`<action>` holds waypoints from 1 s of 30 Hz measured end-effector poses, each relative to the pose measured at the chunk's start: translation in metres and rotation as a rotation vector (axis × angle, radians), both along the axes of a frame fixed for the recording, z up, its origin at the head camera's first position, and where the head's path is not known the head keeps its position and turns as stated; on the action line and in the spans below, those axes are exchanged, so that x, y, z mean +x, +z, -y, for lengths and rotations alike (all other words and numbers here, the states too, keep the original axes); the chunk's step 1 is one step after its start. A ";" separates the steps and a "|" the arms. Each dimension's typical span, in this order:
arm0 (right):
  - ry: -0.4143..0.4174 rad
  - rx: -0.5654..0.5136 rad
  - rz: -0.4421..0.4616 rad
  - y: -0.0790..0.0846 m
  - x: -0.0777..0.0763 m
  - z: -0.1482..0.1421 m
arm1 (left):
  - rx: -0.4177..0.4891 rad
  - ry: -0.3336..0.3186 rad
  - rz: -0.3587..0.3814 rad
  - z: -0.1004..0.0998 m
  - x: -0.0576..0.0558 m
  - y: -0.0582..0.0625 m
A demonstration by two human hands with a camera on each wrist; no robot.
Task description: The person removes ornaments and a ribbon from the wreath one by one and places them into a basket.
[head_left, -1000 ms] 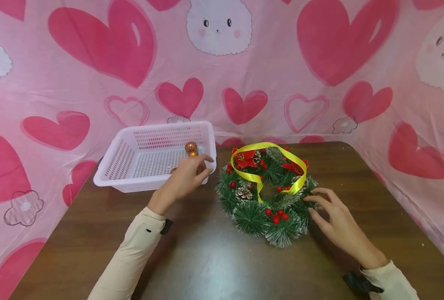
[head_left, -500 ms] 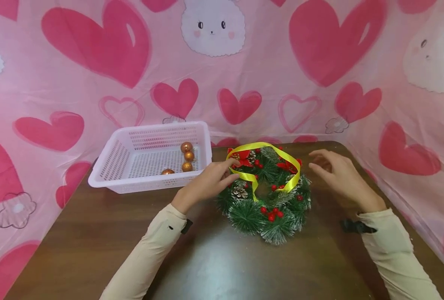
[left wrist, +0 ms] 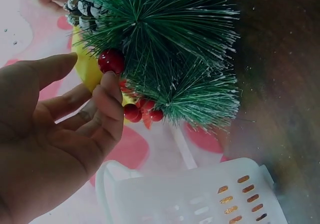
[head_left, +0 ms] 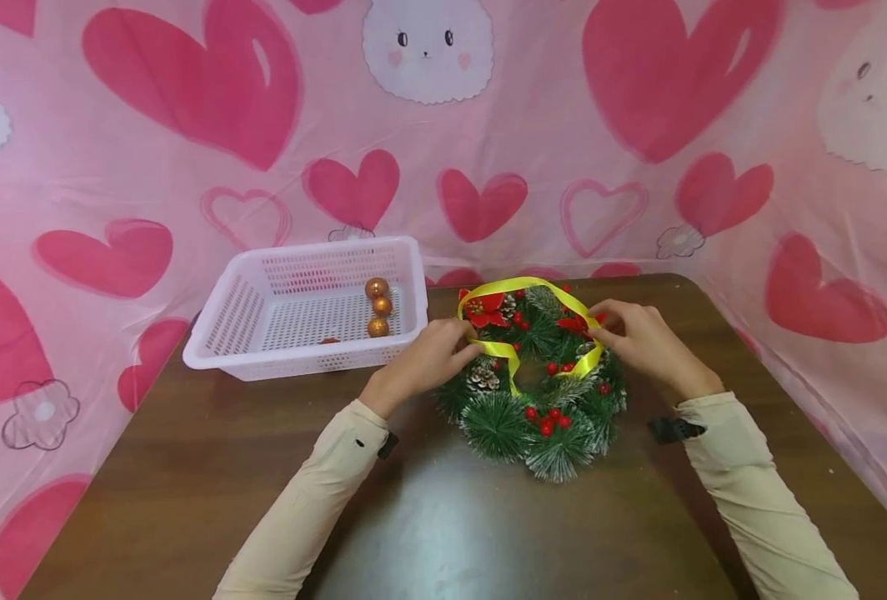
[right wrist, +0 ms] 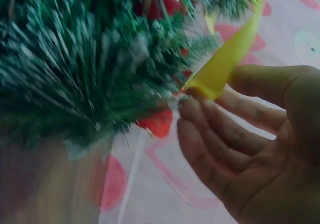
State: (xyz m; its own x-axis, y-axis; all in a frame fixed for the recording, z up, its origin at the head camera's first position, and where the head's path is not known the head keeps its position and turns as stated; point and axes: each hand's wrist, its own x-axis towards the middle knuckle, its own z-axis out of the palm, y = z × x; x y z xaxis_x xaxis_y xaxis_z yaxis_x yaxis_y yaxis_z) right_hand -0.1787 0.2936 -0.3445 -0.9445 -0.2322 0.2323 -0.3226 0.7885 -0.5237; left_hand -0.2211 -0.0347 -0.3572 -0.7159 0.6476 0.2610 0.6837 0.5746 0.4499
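A green wreath point(head_left: 556, 450) with red berries, pinecones and red flowers lies on the table. Over its far half loops a yellow ribbon point(head_left: 522, 283). My left hand point(head_left: 424, 358) is at the ribbon's left bend. In the left wrist view its thumb point(left wrist: 57, 69) and loosely bent fingers stand apart beside the ribbon point(left wrist: 86, 66) and a red berry point(left wrist: 111, 61). At the right bend my right hand point(head_left: 653, 346) pinches the ribbon, and the right wrist view has the yellow band point(right wrist: 220, 69) between thumb and fingertips. Some fingertips are hidden in the head view.
A white perforated basket point(head_left: 244, 367) stands left of the wreath, toward the back of the brown table point(head_left: 428, 517). Inside are several orange baubles point(head_left: 378, 327). A pink cloth with hearts point(head_left: 541, 75) hangs behind the table.
My left hand has gone from the basket to the ribbon's left side. My right hand has risen from the wreath's right edge and now pinches the ribbon's right side.
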 end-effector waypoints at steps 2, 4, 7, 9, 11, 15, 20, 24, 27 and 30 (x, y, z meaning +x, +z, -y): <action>0.007 0.008 -0.032 -0.002 -0.002 0.001 | 0.014 0.007 -0.007 0.000 -0.001 0.001; 0.003 0.018 -0.077 -0.003 -0.001 0.002 | 0.033 0.014 -0.015 -0.001 -0.001 0.002; -0.022 0.023 -0.154 -0.004 0.000 0.002 | 0.066 0.032 -0.030 0.000 -0.001 0.002; -0.052 0.016 -0.212 -0.002 0.001 0.002 | 0.077 0.050 -0.058 0.001 -0.001 0.002; -0.086 0.004 -0.283 0.002 0.002 0.000 | 0.094 0.073 -0.085 0.003 -0.001 0.003; -0.150 -0.033 -0.423 0.010 0.003 -0.004 | 0.132 0.115 -0.141 0.006 -0.002 0.007; -0.209 -0.064 -0.481 0.021 0.005 -0.014 | 0.156 0.126 -0.176 0.010 -0.004 0.012; -0.236 -0.078 -0.480 0.029 0.009 -0.023 | 0.170 0.133 -0.173 0.013 -0.003 0.017; -0.252 -0.072 -0.486 0.032 0.011 -0.029 | 0.174 0.137 -0.170 0.015 -0.003 0.020; -0.279 -0.052 -0.492 0.034 0.013 -0.032 | 0.174 0.134 -0.175 0.016 -0.003 0.020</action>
